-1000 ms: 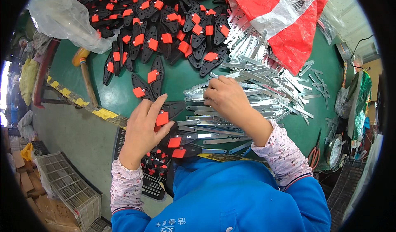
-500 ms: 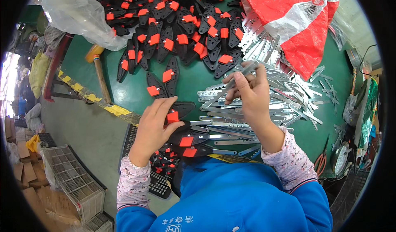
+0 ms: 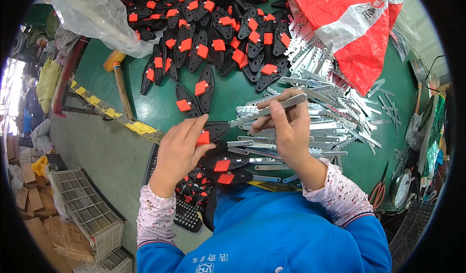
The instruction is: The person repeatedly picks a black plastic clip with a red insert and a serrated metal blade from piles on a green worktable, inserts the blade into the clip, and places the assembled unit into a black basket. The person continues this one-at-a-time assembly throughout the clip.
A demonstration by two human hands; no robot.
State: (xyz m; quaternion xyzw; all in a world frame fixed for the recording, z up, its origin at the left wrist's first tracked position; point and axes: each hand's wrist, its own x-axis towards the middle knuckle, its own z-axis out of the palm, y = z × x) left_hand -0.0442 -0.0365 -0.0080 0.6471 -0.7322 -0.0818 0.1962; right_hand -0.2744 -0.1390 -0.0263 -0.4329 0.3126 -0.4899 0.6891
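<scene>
My left hand [image 3: 177, 150] is closed round a black plastic piece with a red block [image 3: 216, 128], its pointed end facing right. Between the thumb and fingers of my right hand [image 3: 290, 130] is a flat toothed metal strip [image 3: 269, 109]. The strip's far end meets the tip of the black piece; whether it has entered cannot be made out. Just below, black pieces with metal strips in them [image 3: 233, 163] lie at the table's near edge. Two more black pieces [image 3: 205, 89] rest beyond my left hand. Loose metal strips [image 3: 315, 127] spread under and around my right hand.
A large heap of black and red pieces [image 3: 213, 25] covers the far side. A red and white sack [image 3: 352, 45] spills strips at right. A mallet [image 3: 119, 79] lies left, near a clear plastic bag [image 3: 92, 16]. Scissors [image 3: 378, 193] and a perforated crate [image 3: 187, 215] sit nearer.
My right hand has turned the metal strip and brought its end left and down to the black piece. My left hand keeps its hold. The view has shifted slightly.
</scene>
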